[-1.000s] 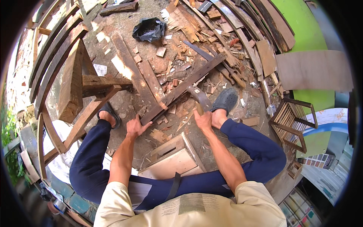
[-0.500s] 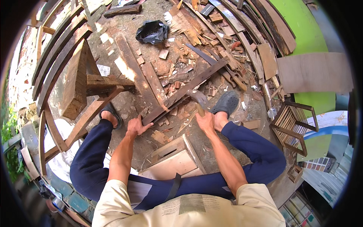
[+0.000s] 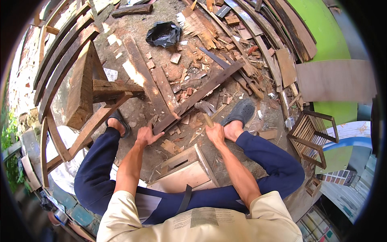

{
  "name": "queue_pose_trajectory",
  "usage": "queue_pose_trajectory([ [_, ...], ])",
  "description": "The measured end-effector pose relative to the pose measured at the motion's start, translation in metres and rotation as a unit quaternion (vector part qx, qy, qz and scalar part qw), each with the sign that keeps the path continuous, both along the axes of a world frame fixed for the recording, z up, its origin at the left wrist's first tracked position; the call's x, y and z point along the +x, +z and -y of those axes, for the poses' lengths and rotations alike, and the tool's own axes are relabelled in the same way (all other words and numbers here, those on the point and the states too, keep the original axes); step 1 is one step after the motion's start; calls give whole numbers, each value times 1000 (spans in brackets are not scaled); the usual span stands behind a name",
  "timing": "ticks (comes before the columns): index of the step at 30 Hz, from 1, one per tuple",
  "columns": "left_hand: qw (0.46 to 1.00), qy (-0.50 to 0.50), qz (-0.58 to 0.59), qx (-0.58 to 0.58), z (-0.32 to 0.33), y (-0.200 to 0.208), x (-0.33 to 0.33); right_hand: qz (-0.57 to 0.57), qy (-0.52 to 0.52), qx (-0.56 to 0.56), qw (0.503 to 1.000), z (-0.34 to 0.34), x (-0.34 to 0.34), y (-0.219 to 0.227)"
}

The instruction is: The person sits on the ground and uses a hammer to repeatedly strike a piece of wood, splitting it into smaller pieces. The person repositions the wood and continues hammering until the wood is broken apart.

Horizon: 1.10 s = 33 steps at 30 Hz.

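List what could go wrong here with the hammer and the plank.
1. The left hand steadies the dark plank at its near end, close to the hammer in the right hand; a glancing blow might catch the fingers.
2. Both feet wear only open sandals among the wood scraps, so flying chips or the hammer could hurt them.

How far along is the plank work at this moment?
Done: wood chips litter the ground. In hand: left hand steadies the dark plank at its near end; right hand holds a hammer beside it. Left: cannot tell how much remains.
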<state>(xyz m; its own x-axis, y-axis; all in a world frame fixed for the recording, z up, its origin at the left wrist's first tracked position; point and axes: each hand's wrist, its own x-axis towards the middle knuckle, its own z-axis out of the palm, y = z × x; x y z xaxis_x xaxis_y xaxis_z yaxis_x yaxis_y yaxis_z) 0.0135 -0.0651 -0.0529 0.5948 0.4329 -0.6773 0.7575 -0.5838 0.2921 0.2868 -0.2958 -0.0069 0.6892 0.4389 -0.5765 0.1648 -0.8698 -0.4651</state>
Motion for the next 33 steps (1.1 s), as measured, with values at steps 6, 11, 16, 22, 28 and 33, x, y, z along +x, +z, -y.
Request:
queue_pose_trajectory([
  [6,1000,24,-2,13,9,14,-1,85,-70,399,910,-71,35,119],
  [11,1000,23,-13,4,3,15,1,-27,-167,509,844,-68,18,66],
  [16,1000,-2,7,25,14,10,-4,-10,-29,-30,999,2,-10,-21],
  [22,999,34,-2,6,19,18,9,116,-67,125,983,-20,29,36],
  [28,998,8,61,21,15,11,-8,129,-148,231,953,-52,63,116],
  [33,994,-29,95,42,11,29,-3,134,-190,226,946,-16,71,84],
])
